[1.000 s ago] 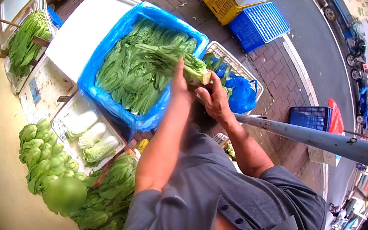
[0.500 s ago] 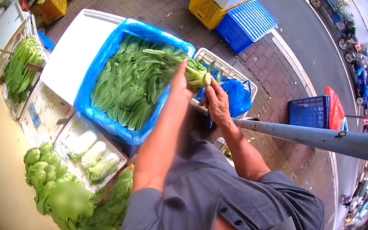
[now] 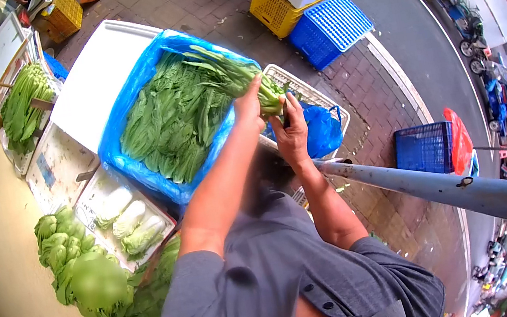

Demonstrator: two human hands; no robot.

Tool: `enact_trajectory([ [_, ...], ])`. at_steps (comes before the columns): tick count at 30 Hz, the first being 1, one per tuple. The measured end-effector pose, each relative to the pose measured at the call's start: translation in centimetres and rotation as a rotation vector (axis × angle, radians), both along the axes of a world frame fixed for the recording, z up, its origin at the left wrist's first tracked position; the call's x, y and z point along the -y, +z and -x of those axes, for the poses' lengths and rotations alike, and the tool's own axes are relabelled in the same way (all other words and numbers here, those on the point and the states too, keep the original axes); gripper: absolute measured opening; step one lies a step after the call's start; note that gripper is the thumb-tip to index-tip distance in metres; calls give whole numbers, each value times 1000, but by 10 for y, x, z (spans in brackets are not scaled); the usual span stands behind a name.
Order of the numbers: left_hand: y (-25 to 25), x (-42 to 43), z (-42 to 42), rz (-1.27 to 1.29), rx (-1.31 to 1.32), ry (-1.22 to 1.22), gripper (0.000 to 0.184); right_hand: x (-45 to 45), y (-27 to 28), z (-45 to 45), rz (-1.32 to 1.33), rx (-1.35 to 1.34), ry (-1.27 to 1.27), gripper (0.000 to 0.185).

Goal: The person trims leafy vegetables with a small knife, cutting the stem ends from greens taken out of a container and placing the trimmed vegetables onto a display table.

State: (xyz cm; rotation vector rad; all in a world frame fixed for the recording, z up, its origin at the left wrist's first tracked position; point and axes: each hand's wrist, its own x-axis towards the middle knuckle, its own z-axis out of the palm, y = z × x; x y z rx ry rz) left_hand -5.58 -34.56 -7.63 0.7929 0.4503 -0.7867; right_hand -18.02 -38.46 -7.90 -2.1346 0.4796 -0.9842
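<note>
I see the right hand (image 3: 293,140), spread a second ago, now curled at the base of the leafy bunch (image 3: 236,71) (what else it clasps, I can't tell), so both hands engage it; the left hand (image 3: 249,107) grips its stalks, the blue-lined box (image 3: 116,155) just beyond.

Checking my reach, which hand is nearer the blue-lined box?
Left. The left hand, gripping greens, appears at the right edge of the blue-lined box; the right hand is farther right, by their stem end.
</note>
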Motion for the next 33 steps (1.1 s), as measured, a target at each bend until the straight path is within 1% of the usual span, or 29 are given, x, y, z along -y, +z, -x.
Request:
enact_trajectory([
  [1,6,-6,1,-9,37,19,44,-1,-4,-4,-69,21,38,51],
  [2,12,-13,2,-49,60,5,50,-1,-7,-6,-39,34,47,51],
  [4,19,-28,4,23,131,24,52,-6,-3,-8,17,57,55,49],
  [5,23,-34,5,61,168,33,52,-8,1,-9,3,68,48,48],
  [6,32,-42,5,42,225,-12,60,-11,6,-11,-9,80,42,47],
  [7,33,-50,7,110,225,27,63,-12,10,-14,-21,93,38,46],
  [9,33,-64,11,251,236,104,69,-16,18,-18,-323,165,76,40],
  [10,22,-63,13,335,171,170,74,-18,18,-19,-468,144,92,39],
  [11,11,-61,14,429,189,163,76,-20,19,-17,-613,114,110,37],
  [13,8,-62,11,609,236,147,82,-31,19,-23,-727,114,132,38],
  [14,-12,-59,7,477,307,175,77,-31,1,-20,-663,-8,97,38],
  [15,-17,-60,5,414,283,188,70,-34,1,-17,-543,-72,82,37],
  [17,-28,-65,14,366,304,280,65,-31,-13,-14,-153,-60,104,23],
  [20,-50,-81,23,295,363,292,65,-37,-11,-10,-49,-46,181,12],
  [23,-45,-97,31,175,419,389,68,-26,-59,-1,-333,-117,251,11],
  [24,-54,-103,31,222,439,395,65,-37,-28,0,-838,-182,214,9],
  [25,-60,-110,34,190,387,399,67,-38,-22,1,-1029,-41,249,13],
  [27,-71,-126,40,124,276,418,72,-34,-14,-1,-1218,100,134,20],
  [28,-70,-136,42,209,316,434,66,-27,-16,1,-1367,175,58,24],
  [29,-70,-144,47,219,300,459,56,-17,-21,2,-1516,237,-24,28],
  [30,-60,-157,52,215,268,459,51,-9,-36,3,-1591,174,-177,39],
  [31,-51,-172,62,200,222,467,45,-14,-47,12,-1605,187,-201,46],
  [32,-42,-186,75,179,221,473,42,-8,-77,28,-1653,137,-136,53],
  [33,-34,-201,87,157,229,484,39,-4,-108,42,-1643,9,-169,52],
])
